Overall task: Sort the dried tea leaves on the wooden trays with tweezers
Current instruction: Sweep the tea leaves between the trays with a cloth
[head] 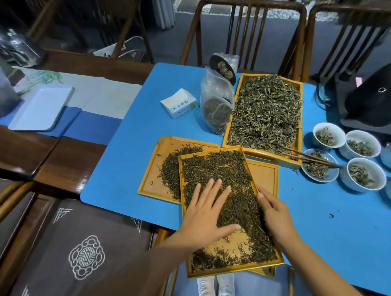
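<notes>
A wooden tray (232, 271) of dark dried tea leaves (216, 167) lies nearest me, resting on top of other trays. My left hand (204, 213) lies flat, fingers spread, on the dark leaves. My right hand (274, 214) rests along this tray's right edge, fingers touching the rim and the leaves. Under it to the left, another tray (155, 170) holds a smaller pile of dark leaves. A third tray (301, 110) further back is full of lighter green leaves. Wooden tweezers (310, 157) lie across its near corner and a white bowl, in neither hand.
Several white bowls (366, 175) of greenish leaves stand at the right. A plastic bag of tea (215, 103) and a small white box (178, 102) sit behind the trays on the blue mat (123, 165). A black appliance (373, 102) is far right, chairs behind.
</notes>
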`<state>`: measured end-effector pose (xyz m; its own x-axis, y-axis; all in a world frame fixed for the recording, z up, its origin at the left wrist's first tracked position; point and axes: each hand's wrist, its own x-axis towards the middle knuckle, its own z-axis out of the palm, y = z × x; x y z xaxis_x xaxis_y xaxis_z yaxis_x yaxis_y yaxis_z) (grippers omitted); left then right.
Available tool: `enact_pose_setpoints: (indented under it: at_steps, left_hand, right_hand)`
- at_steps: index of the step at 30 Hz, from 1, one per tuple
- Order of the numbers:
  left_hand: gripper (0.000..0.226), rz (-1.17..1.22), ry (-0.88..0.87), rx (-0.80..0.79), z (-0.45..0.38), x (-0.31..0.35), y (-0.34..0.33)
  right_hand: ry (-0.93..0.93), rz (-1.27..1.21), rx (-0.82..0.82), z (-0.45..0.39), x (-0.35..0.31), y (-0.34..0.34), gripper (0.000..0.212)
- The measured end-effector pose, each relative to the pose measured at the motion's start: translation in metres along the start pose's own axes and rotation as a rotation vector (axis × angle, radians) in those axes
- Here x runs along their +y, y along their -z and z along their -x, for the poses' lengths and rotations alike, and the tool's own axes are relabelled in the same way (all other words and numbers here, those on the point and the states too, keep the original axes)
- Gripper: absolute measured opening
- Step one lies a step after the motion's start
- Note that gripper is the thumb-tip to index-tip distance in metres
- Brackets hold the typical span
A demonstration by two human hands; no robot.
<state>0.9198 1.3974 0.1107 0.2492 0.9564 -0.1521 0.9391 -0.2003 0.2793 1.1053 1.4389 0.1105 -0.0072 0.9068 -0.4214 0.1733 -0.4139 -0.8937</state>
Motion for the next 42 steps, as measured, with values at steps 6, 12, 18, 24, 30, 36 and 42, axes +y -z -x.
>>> enact_pose_setpoints:
  at_steps: [6, 12, 18, 24, 30, 36, 42]
  left_hand:
    - [0.087, -0.046, 0.102, 0.051, -0.017, -0.011, 0.003]
    - [0.089, -0.065, 0.190, 0.061, -0.035, -0.023, 0.000]
    - [0.082, -0.044, 0.249, 0.066, -0.051, -0.035, -0.004]
    - [0.073, -0.029, 0.299, 0.078, -0.063, -0.053, -0.005]
    - [0.070, -0.035, 0.349, 0.074, -0.070, -0.072, -0.009]
    - [0.065, -0.018, 0.380, 0.102, -0.074, -0.084, -0.012]
    - [0.057, -0.044, 0.443, 0.153, -0.080, -0.096, -0.007]
  right_hand:
    - [-0.041, 0.003, -0.023, 0.005, -0.005, 0.002, 0.040]
    - [-0.039, 0.001, -0.058, 0.005, -0.007, 0.002, 0.043]
    - [-0.012, 0.015, -0.057, 0.000, -0.008, -0.002, 0.034]
    - [0.015, 0.065, -0.095, -0.006, -0.010, -0.004, 0.034]
    - [0.032, 0.094, -0.132, -0.010, -0.014, -0.008, 0.033]
    - [0.026, 0.138, -0.142, -0.017, -0.014, -0.010, 0.033]
    - [0.037, 0.167, -0.141, -0.021, -0.016, -0.011, 0.035]
